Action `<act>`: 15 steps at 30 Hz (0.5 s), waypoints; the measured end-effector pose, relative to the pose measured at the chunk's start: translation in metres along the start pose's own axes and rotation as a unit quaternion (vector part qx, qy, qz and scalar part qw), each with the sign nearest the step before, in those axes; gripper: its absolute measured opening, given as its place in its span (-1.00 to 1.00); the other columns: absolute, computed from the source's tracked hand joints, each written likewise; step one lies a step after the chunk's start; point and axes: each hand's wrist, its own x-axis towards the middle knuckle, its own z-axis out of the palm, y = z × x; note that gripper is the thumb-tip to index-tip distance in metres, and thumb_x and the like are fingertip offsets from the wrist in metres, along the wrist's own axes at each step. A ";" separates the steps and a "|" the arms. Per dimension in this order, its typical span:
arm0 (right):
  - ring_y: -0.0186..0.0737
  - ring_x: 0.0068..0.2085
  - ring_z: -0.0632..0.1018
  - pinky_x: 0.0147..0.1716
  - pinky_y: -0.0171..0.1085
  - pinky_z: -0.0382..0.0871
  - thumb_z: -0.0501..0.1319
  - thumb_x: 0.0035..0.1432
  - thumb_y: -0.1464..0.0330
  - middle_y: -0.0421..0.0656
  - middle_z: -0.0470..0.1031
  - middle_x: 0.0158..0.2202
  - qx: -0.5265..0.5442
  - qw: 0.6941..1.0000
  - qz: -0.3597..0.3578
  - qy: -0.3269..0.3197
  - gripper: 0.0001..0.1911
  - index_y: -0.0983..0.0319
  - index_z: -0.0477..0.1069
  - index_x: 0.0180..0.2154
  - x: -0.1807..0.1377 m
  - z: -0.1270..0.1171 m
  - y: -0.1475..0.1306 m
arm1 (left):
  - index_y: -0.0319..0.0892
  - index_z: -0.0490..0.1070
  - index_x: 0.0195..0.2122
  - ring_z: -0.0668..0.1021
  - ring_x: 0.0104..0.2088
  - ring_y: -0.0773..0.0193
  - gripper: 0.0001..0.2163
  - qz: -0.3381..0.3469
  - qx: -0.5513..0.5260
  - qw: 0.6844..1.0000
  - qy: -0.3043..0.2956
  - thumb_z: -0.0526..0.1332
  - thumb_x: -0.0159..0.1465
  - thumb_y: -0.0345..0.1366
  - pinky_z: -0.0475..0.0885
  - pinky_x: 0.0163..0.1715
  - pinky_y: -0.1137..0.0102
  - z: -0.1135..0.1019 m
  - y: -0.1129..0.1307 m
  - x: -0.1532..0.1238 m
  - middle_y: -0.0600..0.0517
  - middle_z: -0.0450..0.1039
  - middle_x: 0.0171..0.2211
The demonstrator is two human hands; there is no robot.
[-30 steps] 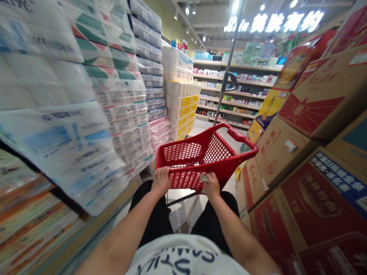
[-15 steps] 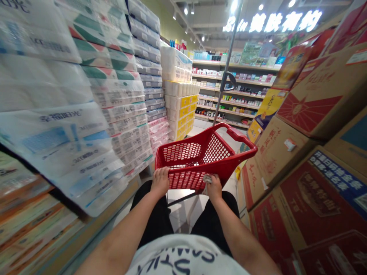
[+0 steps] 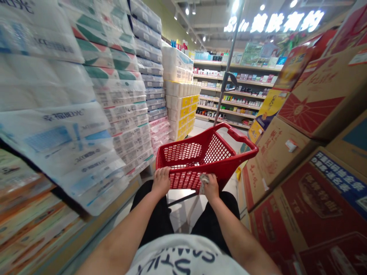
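Note:
A red plastic shopping cart [image 3: 226, 173] stands sideways in front of my knees, its handle up at the right. Its lattice basket has nothing inside that I can make out. My left hand [image 3: 161, 182] is closed over the near rim at the cart's left end. Against the near side wall, my right hand [image 3: 210, 187] grips a crumpled, pale, stained cloth [image 3: 203, 183]. Part of the cloth hangs below the fingers. The palm sides of both hands are hidden.
Tissue packs [image 3: 123, 88] are stacked high on the left. Cardboard cartons [image 3: 269, 152] rise close on the right. A metal pole [image 3: 226, 76] stands behind the cart, with stocked shelves [image 3: 237, 82] farther back. Tiled floor [image 3: 183, 206] shows beneath.
My right hand has slid a little to the left along the cart's side with the cloth. My left hand still holds the rim, and the cart stays about where it was.

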 end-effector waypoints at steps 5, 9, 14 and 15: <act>-0.17 -0.13 0.50 -0.06 -0.24 0.40 0.10 -0.07 0.56 -0.10 0.43 -0.11 0.010 1.000 -0.007 -0.020 -0.58 0.18 0.48 -0.15 -0.001 0.009 -0.009 | -0.17 0.26 0.09 0.32 0.13 -0.01 -0.54 -0.002 0.000 1.000 0.000 0.07 0.12 -0.45 0.07 0.25 0.05 0.001 -0.001 -0.001 -0.13 0.35 0.10; -0.13 -0.08 0.49 -0.01 -0.21 0.37 0.09 -0.09 0.56 -0.06 0.42 -0.10 0.017 1.000 -0.014 -0.021 -0.58 0.22 0.48 -0.15 0.000 0.015 -0.018 | -0.17 0.26 0.10 0.31 0.14 -0.01 -0.55 0.000 -0.001 1.000 0.001 0.07 0.14 -0.44 0.06 0.25 0.05 0.004 -0.003 -0.002 -0.13 0.34 0.11; -0.15 -0.14 0.51 -0.07 -0.23 0.41 0.10 -0.09 0.57 -0.07 0.44 -0.13 0.036 0.998 -0.018 -0.049 -0.59 0.23 0.50 -0.18 0.001 0.023 -0.032 | -0.20 0.27 0.10 0.30 0.14 -0.02 -0.56 -0.001 -0.007 1.000 -0.002 0.06 0.15 -0.44 0.06 0.25 0.04 0.003 -0.002 -0.001 -0.15 0.34 0.12; -0.16 -0.13 0.51 -0.06 -0.24 0.40 0.09 -0.08 0.57 -0.08 0.44 -0.13 0.042 0.998 -0.028 -0.047 -0.59 0.21 0.50 -0.17 0.001 0.024 -0.034 | -0.19 0.27 0.10 0.30 0.14 -0.02 -0.56 -0.001 -0.009 1.000 -0.002 0.06 0.15 -0.44 0.07 0.25 0.04 0.003 -0.001 -0.001 -0.15 0.34 0.11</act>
